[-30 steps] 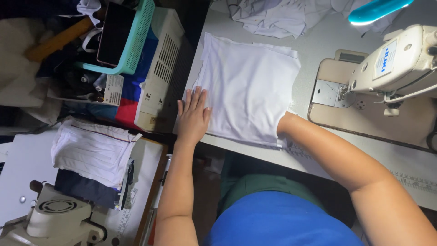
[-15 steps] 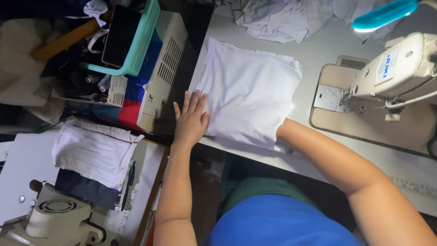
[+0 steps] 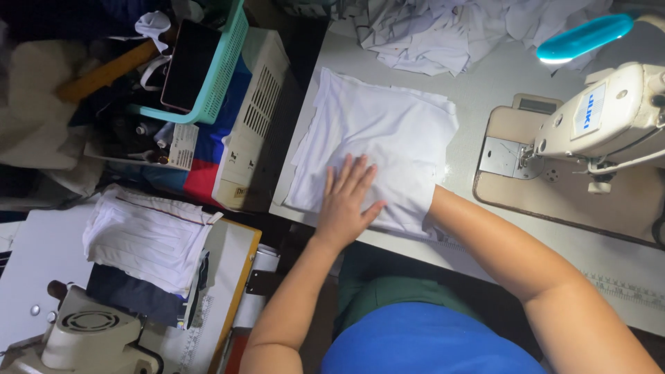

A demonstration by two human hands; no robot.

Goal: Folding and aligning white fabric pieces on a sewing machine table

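The left hand (image 3: 348,201) lay flat, fingers spread, on the folded white cloth (image 3: 377,149) on the table (image 3: 478,97). The right hand hid under the cloth's 4 o'clock edge, its grip unseen. The sewing machine (image 3: 609,118) stood at 3 o'clock.

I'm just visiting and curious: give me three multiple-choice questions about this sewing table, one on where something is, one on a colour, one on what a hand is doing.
1. Where is the sewing machine relative to the white cloth?
A. to its right
B. to its left
C. on top of it

2. What colour is the basket holding the dark phone?
A. red
B. teal
C. black

3. How is the left hand?
A. clenched in a fist
B. lifted off the table
C. flat on the cloth, fingers spread

Answers:
1. A, the machine stands at the right of the picture.
2. B, its mesh wall is teal.
3. C, the palm lies open on the cloth; the right hand is hidden under it.
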